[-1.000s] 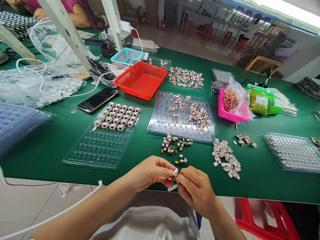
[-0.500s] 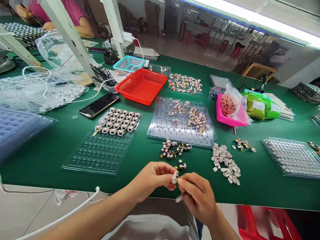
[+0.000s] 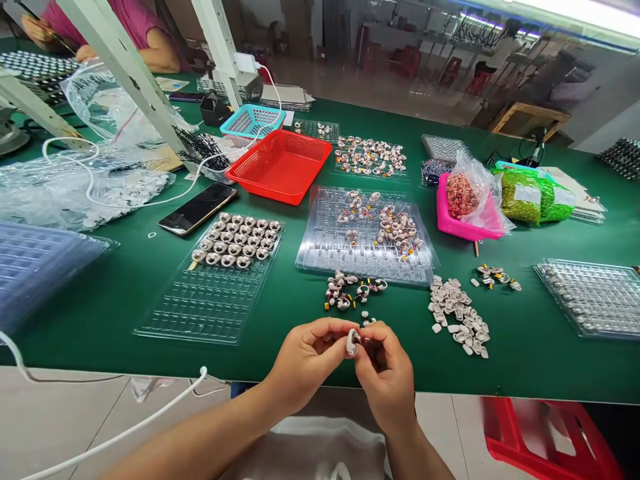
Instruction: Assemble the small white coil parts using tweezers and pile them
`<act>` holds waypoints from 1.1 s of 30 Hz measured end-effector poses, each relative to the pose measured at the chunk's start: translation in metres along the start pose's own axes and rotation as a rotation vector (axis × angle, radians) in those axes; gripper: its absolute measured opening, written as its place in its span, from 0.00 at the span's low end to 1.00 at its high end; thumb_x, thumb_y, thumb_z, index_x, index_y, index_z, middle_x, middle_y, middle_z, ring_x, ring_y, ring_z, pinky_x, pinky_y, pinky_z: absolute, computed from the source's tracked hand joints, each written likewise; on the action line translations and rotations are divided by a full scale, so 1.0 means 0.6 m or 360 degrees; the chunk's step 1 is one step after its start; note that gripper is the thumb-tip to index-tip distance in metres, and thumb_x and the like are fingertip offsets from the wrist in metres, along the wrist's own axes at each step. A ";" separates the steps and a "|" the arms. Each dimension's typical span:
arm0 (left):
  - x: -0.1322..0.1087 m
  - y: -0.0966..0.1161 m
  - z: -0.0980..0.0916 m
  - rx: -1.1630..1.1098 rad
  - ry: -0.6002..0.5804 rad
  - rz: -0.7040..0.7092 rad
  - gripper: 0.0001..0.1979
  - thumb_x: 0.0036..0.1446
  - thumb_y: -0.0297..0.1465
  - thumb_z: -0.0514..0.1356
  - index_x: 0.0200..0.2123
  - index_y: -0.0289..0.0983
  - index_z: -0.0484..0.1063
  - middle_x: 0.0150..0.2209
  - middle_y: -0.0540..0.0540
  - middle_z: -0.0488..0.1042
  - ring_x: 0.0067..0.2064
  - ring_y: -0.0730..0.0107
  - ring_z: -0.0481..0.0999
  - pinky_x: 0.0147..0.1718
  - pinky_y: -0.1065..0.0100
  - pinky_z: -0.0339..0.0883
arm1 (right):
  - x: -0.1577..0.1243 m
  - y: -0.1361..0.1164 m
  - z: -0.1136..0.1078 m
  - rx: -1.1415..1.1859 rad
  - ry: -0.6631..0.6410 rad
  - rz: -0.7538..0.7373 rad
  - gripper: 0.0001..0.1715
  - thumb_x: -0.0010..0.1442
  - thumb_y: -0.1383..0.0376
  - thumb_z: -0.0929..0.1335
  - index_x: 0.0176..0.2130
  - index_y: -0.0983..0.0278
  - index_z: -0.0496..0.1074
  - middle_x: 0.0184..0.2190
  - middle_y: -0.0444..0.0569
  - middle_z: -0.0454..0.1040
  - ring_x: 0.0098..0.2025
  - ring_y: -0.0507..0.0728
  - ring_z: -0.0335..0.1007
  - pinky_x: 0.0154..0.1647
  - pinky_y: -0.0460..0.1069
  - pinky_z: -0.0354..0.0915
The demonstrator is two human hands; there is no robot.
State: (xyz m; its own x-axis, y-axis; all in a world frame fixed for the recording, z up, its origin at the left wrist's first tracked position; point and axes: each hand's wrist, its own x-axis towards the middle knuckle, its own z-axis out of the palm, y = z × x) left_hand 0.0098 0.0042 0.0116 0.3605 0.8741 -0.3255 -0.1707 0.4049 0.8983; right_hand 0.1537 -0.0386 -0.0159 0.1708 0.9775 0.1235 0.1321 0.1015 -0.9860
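Observation:
Between the fingertips of both hands, just above the table's front edge, is a small pale grey part (image 3: 353,342). My left hand (image 3: 313,360) pinches it from the left. My right hand (image 3: 386,373) closes on its right side, where a dark bit shows; the rest of what its fingers hold is hidden. Beyond the hands lie small assemblies with yellow and red bits (image 3: 345,291). To the right is a pile of pale grey shells (image 3: 457,310). A clear tray (image 3: 200,303) at the left carries rows of round metallic-looking pieces (image 3: 240,239) in its upper part.
Stacked clear trays (image 3: 320,250) with loose assemblies lie mid-table. Behind stand a red basket (image 3: 287,167) and a blue basket (image 3: 253,123). A phone (image 3: 197,210) and white cable lie left, a pink basket (image 3: 467,227) and another tray (image 3: 595,297) right. A person's arm (image 3: 163,53) shows top left.
My right hand has turned and risen, its fingers now curled closer against the part. The pale piece that hung below it is out of sight. The whole view has shifted slightly.

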 end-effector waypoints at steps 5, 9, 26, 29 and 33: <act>0.000 0.008 -0.003 -0.0043 -0.0087 0.0021 0.14 0.53 0.36 0.71 0.42 0.35 0.82 0.36 0.45 0.85 0.39 0.62 0.83 0.43 0.65 0.79 | 0.003 -0.003 -0.006 0.0142 -0.0039 0.0108 0.03 0.64 0.65 0.69 0.36 0.60 0.70 0.30 0.43 0.67 0.29 0.51 0.62 0.28 0.45 0.62; 0.002 0.008 -0.005 -0.0087 -0.0164 0.0050 0.10 0.55 0.32 0.70 0.41 0.36 0.83 0.38 0.45 0.86 0.41 0.64 0.84 0.44 0.69 0.78 | 0.005 -0.006 -0.007 0.0243 -0.0037 0.0220 0.05 0.62 0.67 0.69 0.34 0.60 0.67 0.30 0.41 0.65 0.29 0.51 0.60 0.29 0.45 0.61; -0.003 -0.006 -0.024 0.0793 -0.0263 0.0962 0.17 0.59 0.17 0.61 0.45 0.40 0.83 0.35 0.47 0.84 0.34 0.73 0.81 0.35 0.77 0.73 | -0.009 0.017 -0.005 0.0213 -0.0062 -0.0044 0.12 0.56 0.76 0.67 0.33 0.60 0.65 0.27 0.41 0.64 0.28 0.51 0.62 0.25 0.45 0.57; -0.004 -0.010 -0.024 0.0848 -0.0274 0.1057 0.17 0.60 0.17 0.61 0.46 0.39 0.82 0.32 0.46 0.83 0.31 0.72 0.79 0.33 0.75 0.72 | -0.013 0.021 -0.003 0.0244 -0.0050 -0.0069 0.14 0.55 0.78 0.66 0.35 0.59 0.66 0.29 0.41 0.65 0.27 0.51 0.62 0.24 0.45 0.58; -0.006 -0.021 -0.024 0.0848 -0.0260 0.1164 0.16 0.60 0.17 0.60 0.47 0.38 0.81 0.31 0.45 0.82 0.30 0.70 0.78 0.31 0.72 0.72 | -0.016 0.023 0.001 0.0245 0.0003 -0.0144 0.16 0.54 0.79 0.66 0.36 0.58 0.67 0.30 0.41 0.65 0.27 0.50 0.62 0.23 0.44 0.59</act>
State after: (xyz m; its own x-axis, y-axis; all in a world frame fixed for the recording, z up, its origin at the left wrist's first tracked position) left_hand -0.0023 -0.0002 -0.0027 0.4613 0.7984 0.3870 0.0231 -0.4468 0.8943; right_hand 0.1532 -0.0467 -0.0306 0.1666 0.9629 0.2125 -0.0042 0.2162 -0.9763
